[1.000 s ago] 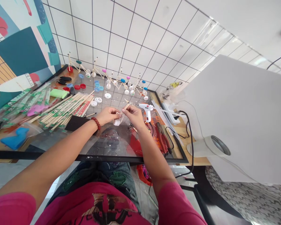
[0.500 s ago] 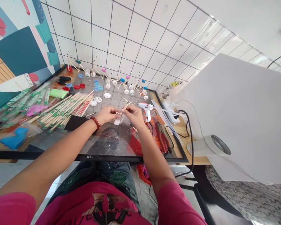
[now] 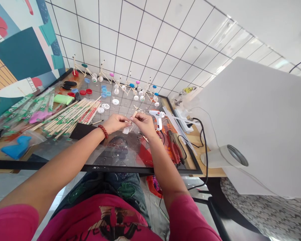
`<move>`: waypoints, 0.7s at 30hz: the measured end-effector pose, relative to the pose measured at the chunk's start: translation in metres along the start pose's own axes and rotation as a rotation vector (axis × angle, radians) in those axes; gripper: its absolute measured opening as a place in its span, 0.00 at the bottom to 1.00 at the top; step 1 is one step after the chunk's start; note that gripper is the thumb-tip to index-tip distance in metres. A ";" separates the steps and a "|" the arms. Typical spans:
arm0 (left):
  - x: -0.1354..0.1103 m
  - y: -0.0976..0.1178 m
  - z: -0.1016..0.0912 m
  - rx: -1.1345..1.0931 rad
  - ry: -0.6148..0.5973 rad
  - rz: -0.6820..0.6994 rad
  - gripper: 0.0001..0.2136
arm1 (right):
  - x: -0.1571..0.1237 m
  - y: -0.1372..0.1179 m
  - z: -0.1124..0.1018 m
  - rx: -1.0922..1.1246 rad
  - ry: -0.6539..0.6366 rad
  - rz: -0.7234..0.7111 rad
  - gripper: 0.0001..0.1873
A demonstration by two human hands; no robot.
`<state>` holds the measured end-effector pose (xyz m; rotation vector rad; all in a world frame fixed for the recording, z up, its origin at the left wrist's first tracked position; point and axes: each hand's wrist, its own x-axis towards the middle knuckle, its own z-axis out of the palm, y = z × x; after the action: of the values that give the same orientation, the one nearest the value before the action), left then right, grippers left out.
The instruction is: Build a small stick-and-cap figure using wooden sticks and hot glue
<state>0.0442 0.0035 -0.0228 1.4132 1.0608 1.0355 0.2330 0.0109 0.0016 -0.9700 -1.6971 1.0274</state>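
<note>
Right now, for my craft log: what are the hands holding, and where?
A short wooden stick with a white cap at its lower end; left hand pinches near the cap, right hand pinches the upper part.

The wall (image 3: 145, 40) is white tile ruled by a dark grid, and the mural (image 3: 19, 57) beside it shows flat blocks of teal, orange, red and white. The stick (image 3: 133, 115) is pale wood, the cap (image 3: 126, 130) white, the bracelet (image 3: 103, 131) dark red beads, the glue gun (image 3: 157, 116) white with a touch of red. The wrappers (image 3: 65, 115) are printed green and red, the loose lids (image 3: 89, 91) red, blue and white, the shirt (image 3: 110, 217) pink with a dark print.
</note>
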 end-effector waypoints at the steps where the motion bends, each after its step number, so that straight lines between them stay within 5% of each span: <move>1: 0.000 0.000 0.000 0.003 0.007 0.009 0.13 | 0.000 0.001 0.000 -0.001 0.001 -0.005 0.25; 21: 0.000 -0.004 0.004 -0.063 0.057 -0.011 0.15 | 0.004 0.017 0.000 -0.113 0.033 -0.093 0.25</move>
<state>0.0478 0.0034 -0.0269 1.3326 1.0666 1.0974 0.2345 0.0203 -0.0135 -0.9649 -1.7713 0.8581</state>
